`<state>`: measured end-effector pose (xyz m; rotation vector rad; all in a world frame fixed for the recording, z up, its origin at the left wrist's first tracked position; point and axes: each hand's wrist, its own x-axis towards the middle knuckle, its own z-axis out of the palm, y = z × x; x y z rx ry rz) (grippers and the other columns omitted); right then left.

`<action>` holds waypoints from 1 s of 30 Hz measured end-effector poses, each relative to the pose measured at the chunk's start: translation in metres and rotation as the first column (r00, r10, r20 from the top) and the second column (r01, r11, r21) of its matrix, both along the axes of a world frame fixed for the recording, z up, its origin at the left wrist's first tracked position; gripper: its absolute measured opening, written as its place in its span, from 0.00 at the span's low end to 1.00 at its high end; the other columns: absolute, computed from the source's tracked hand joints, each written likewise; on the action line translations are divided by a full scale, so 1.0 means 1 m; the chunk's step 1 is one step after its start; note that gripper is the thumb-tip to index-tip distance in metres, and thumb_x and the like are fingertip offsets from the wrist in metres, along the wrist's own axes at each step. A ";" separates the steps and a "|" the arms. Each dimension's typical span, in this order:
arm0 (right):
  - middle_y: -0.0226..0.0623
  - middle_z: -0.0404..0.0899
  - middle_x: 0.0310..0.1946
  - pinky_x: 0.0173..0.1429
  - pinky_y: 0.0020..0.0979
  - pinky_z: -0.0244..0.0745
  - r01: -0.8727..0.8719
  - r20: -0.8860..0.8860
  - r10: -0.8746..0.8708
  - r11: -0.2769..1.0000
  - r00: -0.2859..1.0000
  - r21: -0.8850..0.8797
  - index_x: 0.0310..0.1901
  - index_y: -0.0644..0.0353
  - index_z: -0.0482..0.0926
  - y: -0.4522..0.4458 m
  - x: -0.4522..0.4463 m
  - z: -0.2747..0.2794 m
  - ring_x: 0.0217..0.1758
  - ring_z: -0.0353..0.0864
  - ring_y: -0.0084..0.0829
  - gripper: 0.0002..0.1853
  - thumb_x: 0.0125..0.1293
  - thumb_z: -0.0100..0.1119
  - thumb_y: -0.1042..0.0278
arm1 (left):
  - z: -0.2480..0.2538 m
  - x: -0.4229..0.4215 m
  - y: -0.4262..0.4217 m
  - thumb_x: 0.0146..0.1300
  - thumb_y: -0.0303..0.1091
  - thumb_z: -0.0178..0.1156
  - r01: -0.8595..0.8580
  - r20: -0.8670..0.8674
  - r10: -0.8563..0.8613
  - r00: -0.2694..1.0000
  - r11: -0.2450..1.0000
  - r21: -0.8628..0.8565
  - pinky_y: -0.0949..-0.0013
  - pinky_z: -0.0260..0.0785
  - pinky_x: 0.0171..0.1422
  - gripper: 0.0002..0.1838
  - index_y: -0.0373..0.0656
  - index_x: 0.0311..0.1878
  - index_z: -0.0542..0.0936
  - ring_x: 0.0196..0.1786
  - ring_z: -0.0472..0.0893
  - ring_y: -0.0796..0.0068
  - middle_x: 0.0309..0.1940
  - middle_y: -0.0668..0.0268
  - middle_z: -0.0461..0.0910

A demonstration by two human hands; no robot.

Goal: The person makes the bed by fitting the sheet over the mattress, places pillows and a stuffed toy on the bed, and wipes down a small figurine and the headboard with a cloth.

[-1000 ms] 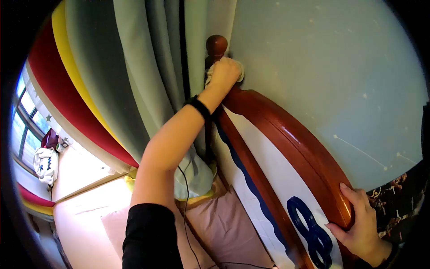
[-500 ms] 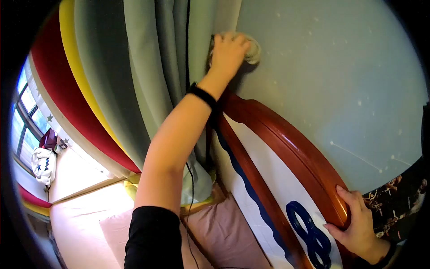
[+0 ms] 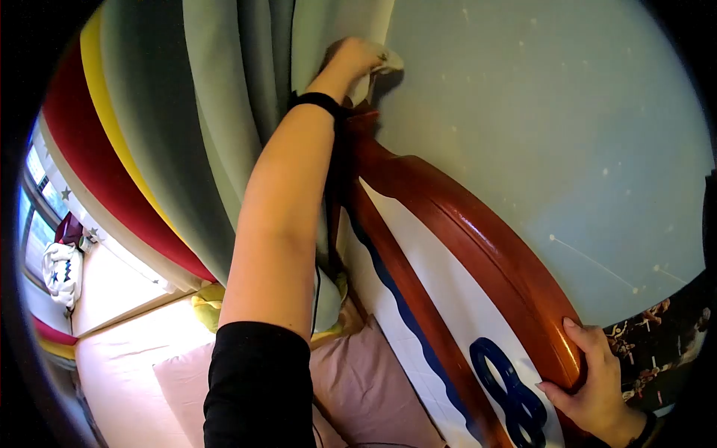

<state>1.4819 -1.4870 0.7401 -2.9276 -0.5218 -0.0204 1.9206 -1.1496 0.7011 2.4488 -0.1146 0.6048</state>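
Note:
My left hand [image 3: 355, 57] is closed on a pale cloth [image 3: 390, 63], high up where the curtain meets the wall. Part of the cloth hangs below the fingers, and the hand hides the rest. Below it runs a wooden headboard [image 3: 478, 235] with a glossy red-brown curved rim, white panels, a wavy navy strip and a dark blue rope-knot ornament [image 3: 506, 392]. My right hand [image 3: 601, 381] grips the headboard's rim at the lower right, thumb on the near face and fingers over the top.
Grey-green curtains [image 3: 216, 112] hang close along my left arm. A pale blue wall [image 3: 523, 134] with white star dots rises behind the headboard. Pink pillows [image 3: 366, 373] lie below. A white bag [image 3: 61, 272] sits by the window, and dark patterned fabric [image 3: 657, 351] is at far right.
My left hand has moved left and slightly up with the cloth, deeper toward the curtain corner, and its wrist has turned. My right hand keeps its hold on the rim.

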 end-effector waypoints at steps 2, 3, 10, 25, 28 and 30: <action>0.49 0.68 0.46 0.53 0.37 0.69 -0.001 0.001 0.001 1.000 1.000 0.002 0.60 0.60 0.62 0.001 -0.001 0.001 0.49 0.73 0.47 0.43 0.38 0.73 0.75 | -0.007 -0.006 0.017 0.47 0.53 0.66 0.084 0.009 -0.085 0.996 0.960 -0.268 0.63 0.72 0.49 0.41 0.35 0.60 0.69 0.47 0.79 0.60 0.45 0.52 0.78; 0.49 0.68 0.46 0.53 0.37 0.69 0.001 0.003 -0.001 1.000 1.000 0.003 0.60 0.60 0.62 0.002 -0.001 0.001 0.49 0.73 0.47 0.43 0.38 0.73 0.75 | -0.017 -0.008 0.025 0.51 0.55 0.62 0.154 -0.067 -0.230 0.971 0.811 -0.564 0.64 0.72 0.48 0.40 0.36 0.61 0.68 0.48 0.79 0.61 0.46 0.53 0.78; 0.49 0.68 0.47 0.53 0.36 0.69 -0.012 0.020 0.012 1.000 1.000 0.003 0.60 0.60 0.62 0.003 -0.004 0.004 0.49 0.73 0.47 0.44 0.38 0.73 0.75 | -0.066 -0.023 0.028 0.57 0.53 0.58 0.260 0.269 0.110 0.957 0.091 -0.961 0.65 0.66 0.57 0.34 0.34 0.57 0.70 0.56 0.73 0.58 0.53 0.52 0.73; 0.48 0.68 0.46 0.53 0.37 0.69 -0.006 0.029 0.006 1.000 1.000 -0.001 0.60 0.61 0.62 0.002 0.002 -0.001 0.48 0.73 0.46 0.43 0.37 0.73 0.76 | -0.030 -0.005 0.015 0.42 0.41 0.71 0.211 0.206 -0.147 0.967 0.920 -0.332 0.61 0.72 0.48 0.26 0.40 0.45 0.77 0.47 0.78 0.60 0.47 0.54 0.77; 0.49 0.68 0.46 0.54 0.37 0.68 -0.009 0.026 0.009 1.000 1.000 0.001 0.60 0.61 0.62 0.003 0.001 -0.001 0.49 0.73 0.46 0.43 0.38 0.73 0.76 | -0.053 0.002 0.020 0.39 0.47 0.75 0.200 0.137 -0.147 0.980 0.659 -0.725 0.65 0.72 0.48 0.40 0.31 0.51 0.70 0.48 0.78 0.62 0.47 0.52 0.76; 0.49 0.68 0.46 0.55 0.36 0.68 -0.008 0.025 0.008 1.000 1.000 0.002 0.60 0.62 0.61 0.004 0.002 0.000 0.49 0.73 0.46 0.43 0.38 0.72 0.76 | -0.069 0.005 0.014 0.45 0.57 0.69 0.164 0.229 -0.007 0.973 0.716 -0.679 0.70 0.71 0.39 0.37 0.27 0.44 0.78 0.35 0.79 0.69 0.37 0.55 0.79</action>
